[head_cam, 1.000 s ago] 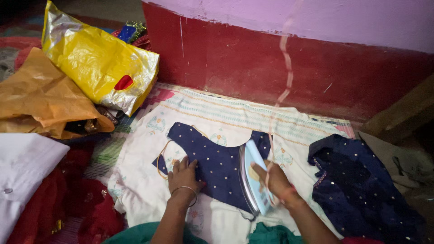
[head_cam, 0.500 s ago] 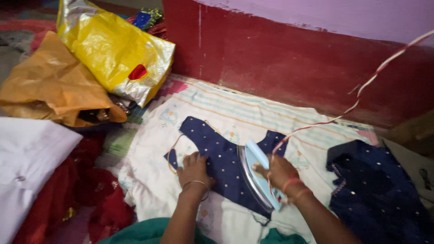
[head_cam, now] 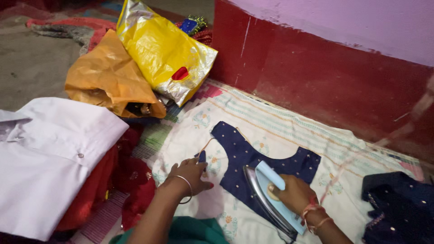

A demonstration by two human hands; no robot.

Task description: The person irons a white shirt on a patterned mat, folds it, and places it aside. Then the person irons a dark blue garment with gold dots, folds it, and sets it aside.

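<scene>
Both forearms are bare, with no sleeves in view. The left hand (head_cam: 192,174) has a thin silver-coloured bangle loose around its wrist and red polish on the one nail that shows. The right hand (head_cam: 296,195) has red and orange threads tied around its wrist, next to a thin pale bangle. A teal-green garment covers the lap at the bottom edge.

A yellow foil bag (head_cam: 165,56) leans over an orange bag (head_cam: 106,79), seemingly touching, near a white shirt (head_cam: 47,153).
</scene>
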